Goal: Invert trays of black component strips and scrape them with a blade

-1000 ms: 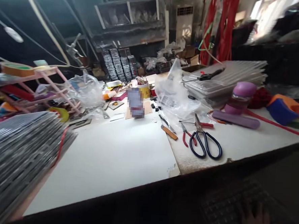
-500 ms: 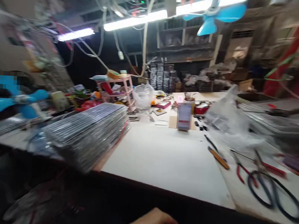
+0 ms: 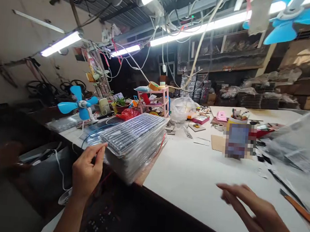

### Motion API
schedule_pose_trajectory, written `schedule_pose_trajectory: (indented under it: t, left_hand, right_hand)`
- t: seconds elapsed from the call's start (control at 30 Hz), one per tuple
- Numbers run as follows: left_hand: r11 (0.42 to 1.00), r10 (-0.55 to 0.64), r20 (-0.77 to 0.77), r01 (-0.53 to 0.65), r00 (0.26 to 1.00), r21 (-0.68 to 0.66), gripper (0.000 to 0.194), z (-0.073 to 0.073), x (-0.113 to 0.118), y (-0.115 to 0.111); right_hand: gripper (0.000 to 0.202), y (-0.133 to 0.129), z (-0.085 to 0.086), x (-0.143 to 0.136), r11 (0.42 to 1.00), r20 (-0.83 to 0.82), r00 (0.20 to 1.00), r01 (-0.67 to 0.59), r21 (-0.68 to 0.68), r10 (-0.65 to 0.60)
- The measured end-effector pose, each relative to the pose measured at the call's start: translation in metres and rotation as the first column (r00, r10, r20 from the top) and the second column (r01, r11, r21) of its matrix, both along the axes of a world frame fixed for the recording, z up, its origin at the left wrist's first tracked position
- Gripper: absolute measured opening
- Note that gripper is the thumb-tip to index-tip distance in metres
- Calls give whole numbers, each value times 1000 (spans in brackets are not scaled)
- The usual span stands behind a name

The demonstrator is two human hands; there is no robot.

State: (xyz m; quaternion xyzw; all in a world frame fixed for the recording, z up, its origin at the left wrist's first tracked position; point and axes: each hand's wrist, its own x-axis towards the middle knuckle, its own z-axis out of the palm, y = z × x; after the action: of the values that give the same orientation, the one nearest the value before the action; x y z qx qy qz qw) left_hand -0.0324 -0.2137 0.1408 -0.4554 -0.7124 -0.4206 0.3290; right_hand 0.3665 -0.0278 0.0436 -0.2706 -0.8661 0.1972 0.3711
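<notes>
My left hand (image 3: 86, 173) is raised at the near left corner of a stack of clear-wrapped ribbed panels (image 3: 136, 143). Its thumb and forefinger are pressed together at the tips; whatever lies between them is too small to make out. Over the white tabletop (image 3: 182, 177), my right hand (image 3: 256, 213) has its fingers stretched out to the left, slightly blurred, holding nothing. Beyond it stands a pixelated upright object (image 3: 237, 140) in front of a pen cup (image 3: 237, 117).
An orange cutter (image 3: 298, 208) lies at the right edge beside clear plastic bags (image 3: 300, 149). A pink rack (image 3: 156, 98) and a blue fan (image 3: 81, 102) stand behind the stack. Further wrapped panels (image 3: 67, 122) lie to the left. The table's dark front edge (image 3: 170, 209) runs diagonally.
The view has swung left, so the stack and table sit further right. Only one hand showed low in the middle before; now both are raised in view. The scissors have left the frame.
</notes>
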Motion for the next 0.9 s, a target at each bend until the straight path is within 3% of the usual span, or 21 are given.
schedule_pose_trajectory:
  t: [0.07,0.13,0.3,0.4,0.5,0.57,0.67,0.8,0.9]
  left_hand:
    - [999,48,-6,-48,999,-16,29,0,-27,-1]
    - [996,59,-16,-60,998,-69,33,-5,-49,0]
    - [951,-73,-28,61,997,-302,46,-31,-75,13]
    - [927,-50,-48,29,998,-373,49,-45,-76,20]
    - [931,-2,-117,-41,993,-364,49,-53,-76,22]
    - [927,14,-154,-71,988,-370,48,-54,-82,19]
    - [930,-9,-140,-43,990,-366,44,-53,-104,6]
    - [929,-149,-16,134,989,-344,41,-48,-146,-19]
    - [916,-183,78,199,980,-349,45,-43,-166,-27]
  right_hand:
    - [23,30,33,-57,988,13,990,-141,61,141]
    - [26,64,51,-111,973,46,977,-211,90,207]
    - [29,142,59,-227,985,34,986,-166,50,164]
    - [32,174,66,-285,989,-9,991,-135,56,136]
    - [32,189,74,-322,988,-16,988,-152,38,153]
    - [32,190,74,-328,986,-19,986,-167,25,167]
    - [28,177,67,-307,979,-24,979,-199,33,200]
    - [56,146,54,-255,945,14,950,-312,101,312]
    - [65,133,51,-240,905,57,922,-386,180,383]
